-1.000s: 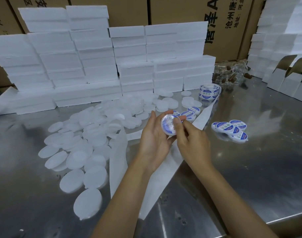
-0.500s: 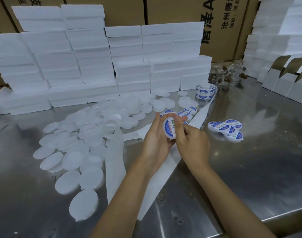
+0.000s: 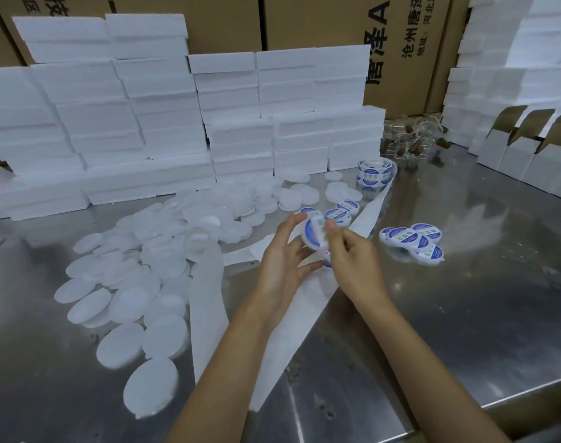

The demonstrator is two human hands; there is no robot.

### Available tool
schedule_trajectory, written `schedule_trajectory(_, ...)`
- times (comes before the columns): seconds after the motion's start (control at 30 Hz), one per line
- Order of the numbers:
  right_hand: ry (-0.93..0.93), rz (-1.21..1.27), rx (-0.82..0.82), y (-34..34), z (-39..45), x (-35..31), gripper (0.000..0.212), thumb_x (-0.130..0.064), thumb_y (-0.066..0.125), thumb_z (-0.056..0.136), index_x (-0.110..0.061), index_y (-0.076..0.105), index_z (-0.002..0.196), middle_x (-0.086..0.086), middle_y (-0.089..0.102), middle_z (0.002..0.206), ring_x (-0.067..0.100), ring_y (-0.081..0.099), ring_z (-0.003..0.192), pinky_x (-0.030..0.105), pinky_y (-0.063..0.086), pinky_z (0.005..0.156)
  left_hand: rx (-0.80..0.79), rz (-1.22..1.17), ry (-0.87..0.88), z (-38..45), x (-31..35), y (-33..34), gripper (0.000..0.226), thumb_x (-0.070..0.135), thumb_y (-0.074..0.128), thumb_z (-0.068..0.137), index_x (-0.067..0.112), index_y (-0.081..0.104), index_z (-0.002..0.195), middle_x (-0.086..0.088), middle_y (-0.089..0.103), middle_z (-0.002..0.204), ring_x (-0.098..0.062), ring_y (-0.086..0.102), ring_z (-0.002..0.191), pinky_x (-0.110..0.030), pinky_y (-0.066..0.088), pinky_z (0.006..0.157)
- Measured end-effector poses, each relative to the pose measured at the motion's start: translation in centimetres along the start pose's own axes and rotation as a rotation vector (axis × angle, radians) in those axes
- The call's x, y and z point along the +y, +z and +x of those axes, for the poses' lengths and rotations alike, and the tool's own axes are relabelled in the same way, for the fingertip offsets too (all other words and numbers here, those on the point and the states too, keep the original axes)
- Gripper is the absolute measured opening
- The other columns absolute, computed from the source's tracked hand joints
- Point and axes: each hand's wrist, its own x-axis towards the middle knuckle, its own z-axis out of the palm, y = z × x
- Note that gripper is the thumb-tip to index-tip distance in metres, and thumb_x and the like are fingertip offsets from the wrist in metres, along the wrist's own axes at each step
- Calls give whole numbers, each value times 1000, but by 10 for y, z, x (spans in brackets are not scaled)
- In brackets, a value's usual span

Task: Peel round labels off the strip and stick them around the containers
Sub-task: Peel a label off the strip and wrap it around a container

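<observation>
My left hand (image 3: 282, 263) holds a round white container (image 3: 314, 235) upright on its edge, with a blue and white round label on its face. My right hand (image 3: 352, 260) presses its fingertips against that label. Behind the hands the label strip (image 3: 371, 206) runs from a roll of labels (image 3: 373, 174) across the steel table, with blue labels (image 3: 339, 214) still on it. The emptied white backing (image 3: 208, 298) trails toward me. Several labelled containers (image 3: 411, 239) lie in a small heap to the right. A large pile of plain white containers (image 3: 138, 270) covers the left.
Stacks of white foam boxes (image 3: 164, 123) line the back, with brown cartons (image 3: 320, 24) behind them. Clear jars with brown stoppers (image 3: 410, 139) stand at the back right, beside folded white cartons (image 3: 528, 155). The table's front edge (image 3: 512, 398) runs at the lower right.
The container has turned from facing me flat to standing more on edge, and my right fingers have slid across the label. Both hands rose slightly.
</observation>
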Motion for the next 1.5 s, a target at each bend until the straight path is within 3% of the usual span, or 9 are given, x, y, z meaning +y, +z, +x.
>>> schedule_trajectory(0.23,609,561,285,-40,33,18,47,-44,40,104,-10,60,78,0,53,60,5,38,36,18,33,36,168,13,8,4,4,-10,35,32,47,101,9,62,124,-18,72,115,-34,69,104,-46,53,95)
schedule_trajectory(0.37,672,750,307,-52,39,25,42,-37,36,107,-6,60,90,3,52,70,11,40,50,17,38,37,226,28,26,6,3,-18,29,26,46,101,5,65,98,-14,67,79,-24,61,64,-34,52,66)
schedule_trajectory(0.5,682,764,273,-53,38,25,39,-32,37,107,-3,61,96,4,51,68,12,40,52,19,38,39,306,59,-64,9,0,-26,35,25,45,98,14,48,66,2,35,47,-13,29,39,-22,26,40)
schedule_trajectory(0.63,596,505,237,-45,30,16,23,-17,44,98,-5,64,94,4,56,68,12,43,48,23,40,43,363,-15,-108,10,1,-37,35,25,44,98,18,39,64,6,27,46,-9,19,34,-20,17,34)
schedule_trajectory(0.77,93,29,212,-24,15,-1,11,-18,55,94,-16,66,96,-3,68,82,12,61,72,22,47,63,426,-137,-123,12,4,-52,34,25,43,99,18,39,66,6,27,50,-9,18,36,-20,15,34)
schedule_trajectory(0.93,-296,-206,-100,40,25,-39,16,-14,57,90,-22,69,96,-14,70,89,1,62,82,17,47,76,463,-257,-107,14,8,-64,32,20,40,99,17,42,67,5,28,51,-8,22,37,-19,17,32)
schedule_trajectory(1.17,-188,-741,-722,133,69,-50,53,-12,61,86,-19,55,138,2,52,143,23,49,129,34,43,103,481,-350,-87,14,10,-71,32,19,39,99,15,44,68,4,33,49,-8,26,36,-19,19,33)
schedule_trajectory(1.33,-259,-696,-586,145,72,-34,12,-4,60,77,-13,69,78,4,66,80,31,63,86,32,50,67,485,-367,-107,16,10,-74,31,19,39,98,14,45,68,4,33,48,-9,26,37,-19,19,34)
schedule_trajectory(1.5,-211,-446,-406,125,74,-33,10,-7,58,87,1,62,84,12,60,72,27,54,72,33,43,65,529,-329,-108,19,7,-75,24,18,42,99,12,51,78,3,39,52,-9,30,39,-18,23,34)
